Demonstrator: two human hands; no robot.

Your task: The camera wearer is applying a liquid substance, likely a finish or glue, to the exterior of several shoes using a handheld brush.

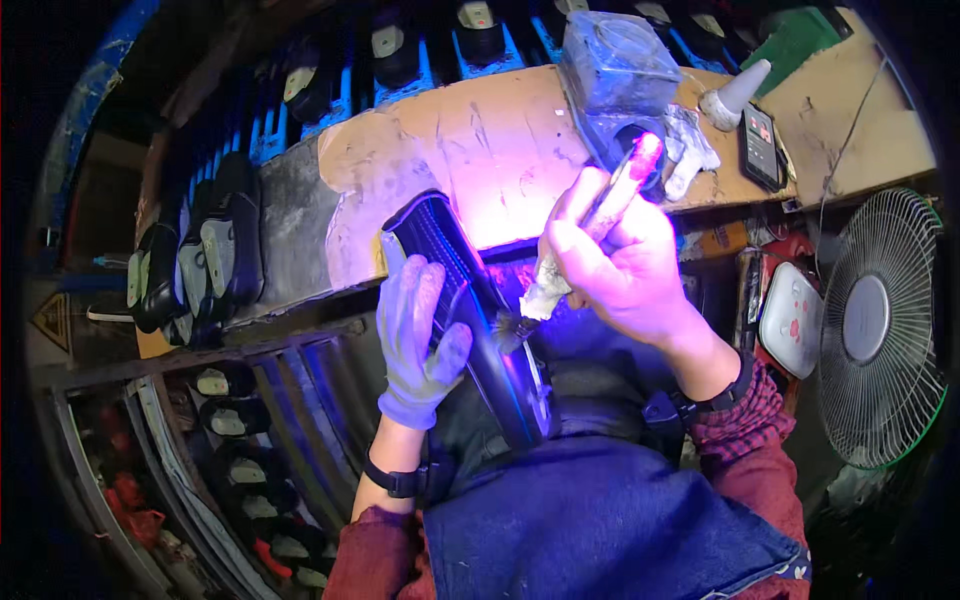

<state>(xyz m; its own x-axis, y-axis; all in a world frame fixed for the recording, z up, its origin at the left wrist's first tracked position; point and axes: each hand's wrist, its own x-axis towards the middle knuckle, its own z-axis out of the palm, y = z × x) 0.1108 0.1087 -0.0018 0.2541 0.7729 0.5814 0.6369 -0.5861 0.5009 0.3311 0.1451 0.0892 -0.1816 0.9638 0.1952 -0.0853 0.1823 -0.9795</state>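
Note:
My left hand [410, 345], in a light grey glove, is closed on the side of a black shoe [490, 370] with blue stitching. The shoe stands tilted over my lap, one end up at the bench edge and the other against my apron. My bare right hand [625, 265] grips a brush [545, 287] with a pale wrapped handle. Its dark bristles point down at the shoe's right edge and appear to touch it. Bright violet-pink light falls on the right hand and the bench behind it.
Cardboard covers the bench [400, 150]. On it are a cloudy plastic container [620, 65], a white-coned bottle [740, 92], a crumpled rag [688, 150] and a phone [762, 150]. Dark shoes [235, 240] crowd its left end. A fan [880, 325] stands close on the right.

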